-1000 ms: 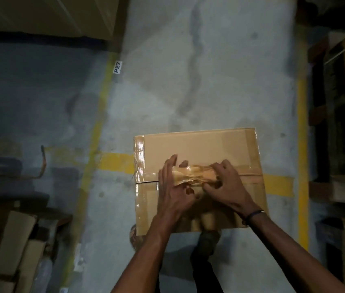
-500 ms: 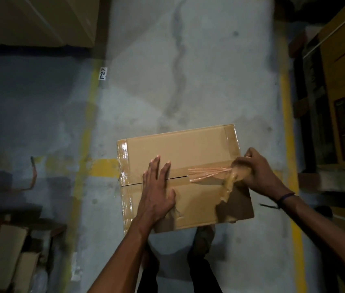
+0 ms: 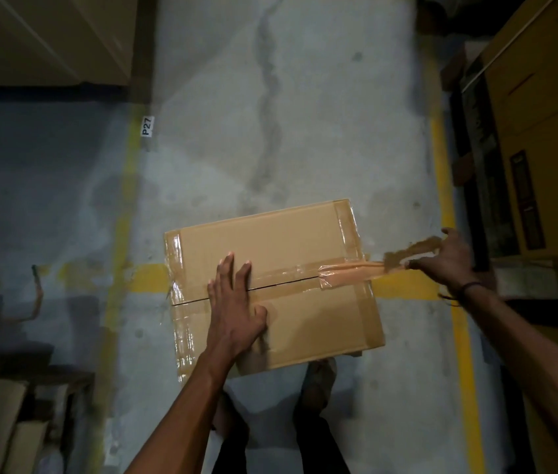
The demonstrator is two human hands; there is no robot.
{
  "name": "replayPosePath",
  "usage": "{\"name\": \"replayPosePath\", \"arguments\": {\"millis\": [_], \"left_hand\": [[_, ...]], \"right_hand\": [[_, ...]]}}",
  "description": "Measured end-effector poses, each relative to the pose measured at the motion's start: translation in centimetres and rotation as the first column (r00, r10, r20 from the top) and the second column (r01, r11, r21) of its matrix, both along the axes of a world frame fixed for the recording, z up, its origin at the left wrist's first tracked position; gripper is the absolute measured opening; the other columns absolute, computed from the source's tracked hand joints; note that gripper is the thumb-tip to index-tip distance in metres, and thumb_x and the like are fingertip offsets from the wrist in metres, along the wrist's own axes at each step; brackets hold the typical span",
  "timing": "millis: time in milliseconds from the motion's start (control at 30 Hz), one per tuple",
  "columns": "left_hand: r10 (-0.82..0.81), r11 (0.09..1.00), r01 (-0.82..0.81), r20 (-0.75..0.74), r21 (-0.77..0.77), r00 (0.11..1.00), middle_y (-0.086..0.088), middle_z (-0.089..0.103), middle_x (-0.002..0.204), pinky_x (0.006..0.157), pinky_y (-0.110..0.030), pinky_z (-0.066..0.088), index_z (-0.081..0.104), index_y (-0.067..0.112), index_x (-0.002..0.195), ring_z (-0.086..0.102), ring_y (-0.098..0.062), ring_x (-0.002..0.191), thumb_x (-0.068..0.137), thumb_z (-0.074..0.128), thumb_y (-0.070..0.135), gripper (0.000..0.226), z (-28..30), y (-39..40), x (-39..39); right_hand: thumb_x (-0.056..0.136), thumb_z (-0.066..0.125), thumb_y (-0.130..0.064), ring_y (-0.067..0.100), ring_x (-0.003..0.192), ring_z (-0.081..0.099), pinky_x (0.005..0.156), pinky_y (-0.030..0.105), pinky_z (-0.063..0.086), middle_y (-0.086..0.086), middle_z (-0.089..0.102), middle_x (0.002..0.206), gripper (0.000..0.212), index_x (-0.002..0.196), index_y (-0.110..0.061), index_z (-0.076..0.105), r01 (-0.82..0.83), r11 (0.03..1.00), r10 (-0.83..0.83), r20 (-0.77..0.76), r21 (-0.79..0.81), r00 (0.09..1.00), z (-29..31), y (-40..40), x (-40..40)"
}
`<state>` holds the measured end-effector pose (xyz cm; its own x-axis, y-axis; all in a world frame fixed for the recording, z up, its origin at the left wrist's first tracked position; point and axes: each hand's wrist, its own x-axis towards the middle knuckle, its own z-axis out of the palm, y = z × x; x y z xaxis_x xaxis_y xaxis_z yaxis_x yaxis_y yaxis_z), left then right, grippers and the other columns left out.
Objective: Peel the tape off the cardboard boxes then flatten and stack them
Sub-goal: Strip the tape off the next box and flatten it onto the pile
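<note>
- Head view: the cardboard box (image 3: 270, 289) sits on the concrete floor (image 3: 270, 131), across a yellow line (image 3: 147, 277), just ahead of the person's feet.
- Left hand (image 3: 236, 313) lies flat on the box top, fingers (image 3: 224, 271) straight and spread across the centre seam, gripping nothing.
- Right hand (image 3: 448, 258) is off beyond the box's right edge, fingers curled round the peeled tape (image 3: 349, 271).
- That tape stretches from the seam's right part out to the hand, still stuck near the edge.
</note>
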<state>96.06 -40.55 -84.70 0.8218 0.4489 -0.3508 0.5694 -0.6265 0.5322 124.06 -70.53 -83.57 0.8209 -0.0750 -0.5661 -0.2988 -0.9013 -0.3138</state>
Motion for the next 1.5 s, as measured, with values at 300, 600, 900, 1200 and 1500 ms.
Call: {"name": "replayPosePath", "arguments": {"millis": [300,600,900,1200,1500], "left_hand": [[-0.026,0.998,0.029,-0.072,0.049,0.997,-0.002,-0.006,0.17,0.125,-0.059,0.0,0.024,0.02,0.157,-0.008,-0.027,0.157,0.071,0.061,0.042,0.097,-0.4,-0.4,0.5],[-0.045,0.994,0.055,-0.1,0.099,0.994,-0.006,-0.009,0.17,0.124,-0.06,-0.003,0.02,0.016,0.158,-0.012,-0.029,0.157,0.07,0.061,0.041,0.1,-0.8,-1.0,0.5],[-0.044,0.991,0.058,-0.112,0.124,0.993,-0.007,-0.009,0.17,0.123,-0.062,-0.001,0.019,0.016,0.158,-0.012,-0.031,0.157,0.068,0.063,0.038,0.103,-0.9,-1.3,0.6],[-0.034,0.989,0.049,-0.109,0.139,0.993,-0.01,-0.008,0.17,0.123,-0.062,-0.001,0.02,0.013,0.157,-0.011,-0.032,0.157,0.068,0.072,0.03,0.105,-1.0,-1.7,0.5],[-0.058,0.989,0.074,-0.122,0.131,0.991,-0.007,-0.011,0.17,0.123,-0.061,-0.002,0.018,0.016,0.158,-0.014,-0.03,0.157,0.065,0.061,0.037,0.104,-1.2,-1.2,0.5]], "right_hand": [[0.089,0.077,-0.03,0.029,0.076,0.075,0.075,0.041,0.063,0.028,0.071,0.102,0.045,0.111,0.005,0.06,0.238,0.97,-0.241,0.15,0.038,0.959,1.3,2.0,-5.6],[0.089,0.064,-0.006,0.021,0.079,0.074,0.076,0.034,0.063,0.014,0.068,0.112,0.038,0.124,-0.018,0.056,0.67,0.571,-0.7,-0.145,0.475,0.699,0.5,4.9,-9.0],[0.055,0.084,-0.068,0.016,0.108,0.043,0.084,0.03,0.047,-0.001,0.042,0.121,0.097,0.134,-0.032,0.042,0.134,0.973,-0.179,0.247,0.188,0.952,0.2,10.9,-14.9],[0.084,0.076,-0.036,0.012,0.108,0.042,0.08,0.034,0.055,0.001,0.034,0.126,0.021,0.09,-0.025,0.06,-0.264,0.949,0.17,0.427,0.172,0.888,-0.9,11.5,-15.0],[0.094,0.07,-0.02,0.006,0.092,0.057,0.084,0.025,0.053,0.005,0.046,0.121,0.01,0.098,-0.014,0.064,-0.177,0.939,0.026,0.453,0.295,0.891,-0.4,7.2,-11.4]]}}
